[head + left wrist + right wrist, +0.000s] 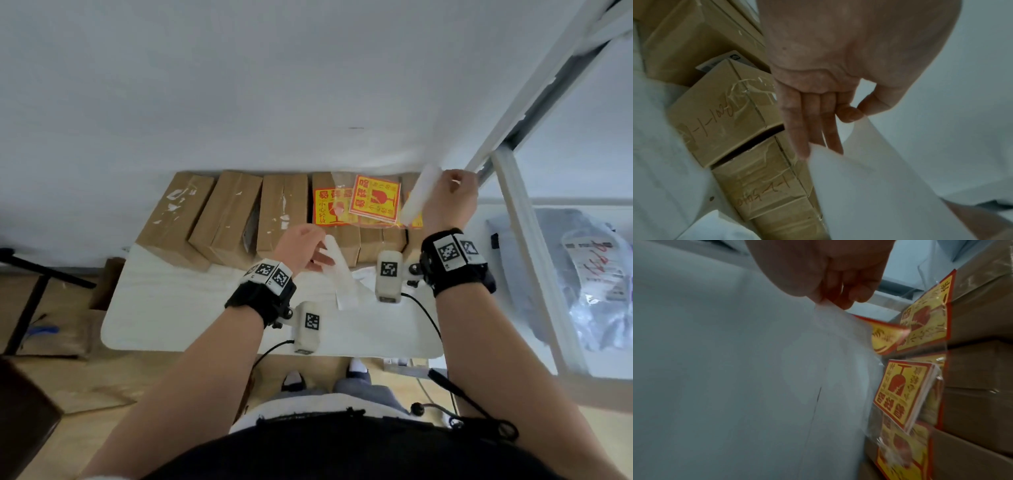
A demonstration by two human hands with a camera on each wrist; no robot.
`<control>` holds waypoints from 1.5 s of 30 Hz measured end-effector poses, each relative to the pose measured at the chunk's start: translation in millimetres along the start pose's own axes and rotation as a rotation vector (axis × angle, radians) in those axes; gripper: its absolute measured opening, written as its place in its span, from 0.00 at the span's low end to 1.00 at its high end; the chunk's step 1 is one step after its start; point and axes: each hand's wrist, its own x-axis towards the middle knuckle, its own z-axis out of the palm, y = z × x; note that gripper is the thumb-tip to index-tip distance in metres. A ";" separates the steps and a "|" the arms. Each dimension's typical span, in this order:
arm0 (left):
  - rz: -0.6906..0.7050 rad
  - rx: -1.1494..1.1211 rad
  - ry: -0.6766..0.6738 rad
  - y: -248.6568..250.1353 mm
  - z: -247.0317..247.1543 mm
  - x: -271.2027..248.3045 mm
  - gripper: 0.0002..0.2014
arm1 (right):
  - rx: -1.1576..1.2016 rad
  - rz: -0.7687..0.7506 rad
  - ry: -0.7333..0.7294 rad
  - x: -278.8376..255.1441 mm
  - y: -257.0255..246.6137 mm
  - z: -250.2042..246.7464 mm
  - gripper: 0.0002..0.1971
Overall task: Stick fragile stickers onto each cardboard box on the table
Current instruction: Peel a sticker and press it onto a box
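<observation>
Now my right hand [448, 202] pinches a sticker [419, 197], white back up, above the rightmost boxes [373, 236], its long axis slanting toward the wall. My left hand [301, 248] pinches a backing strip [337, 270] over the bench [164, 308]. The bare boxes [226, 216] lie leftward, nearer my left.

A row of cardboard boxes [239, 212] stands side by side along the far edge of the table [164, 308], against the wall [239, 85]. A stuck sticker [327, 209] lies on a box right of the middle, and a bagged stack of stickers [375, 200] rests on the boxes just right of it. A paper strip [346, 291] lies near the table's middle, before the boxes. A shelf frame [534, 257] stands beyond the right edge.
</observation>
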 end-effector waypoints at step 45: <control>0.086 -0.204 0.213 -0.9 -74.2 55.9 0.09 | -0.248 -0.064 -0.641 -80.4 -9.7 101.0 0.16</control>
